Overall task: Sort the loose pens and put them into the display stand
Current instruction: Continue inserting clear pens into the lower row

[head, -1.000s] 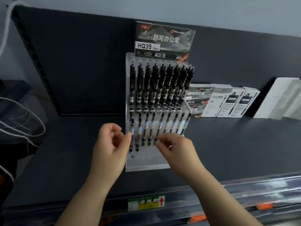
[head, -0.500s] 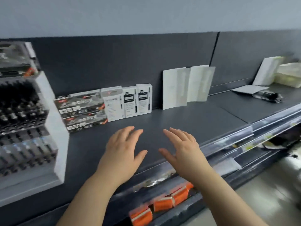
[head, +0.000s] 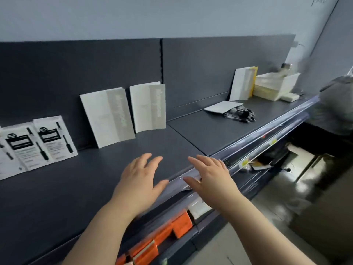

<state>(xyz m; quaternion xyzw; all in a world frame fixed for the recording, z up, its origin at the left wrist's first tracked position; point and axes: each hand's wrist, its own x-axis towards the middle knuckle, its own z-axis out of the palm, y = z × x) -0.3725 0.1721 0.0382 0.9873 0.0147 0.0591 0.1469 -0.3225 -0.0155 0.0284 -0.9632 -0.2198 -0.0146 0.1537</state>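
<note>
Dark grey shelf (head: 57, 188) lies under the left hand (head: 137, 180); its clear price rail (head: 267, 130) runs rightward past the right hand (head: 212, 180). Dark back panel (head: 95, 69) stands beyond both hands, split by a vertical seam (head: 161, 60); pale wall (head: 133, 16) above it. Beneath the right hand, lower shelves (head: 254, 186). Glossy floor (head: 277, 213) to its right reflects light.
</note>
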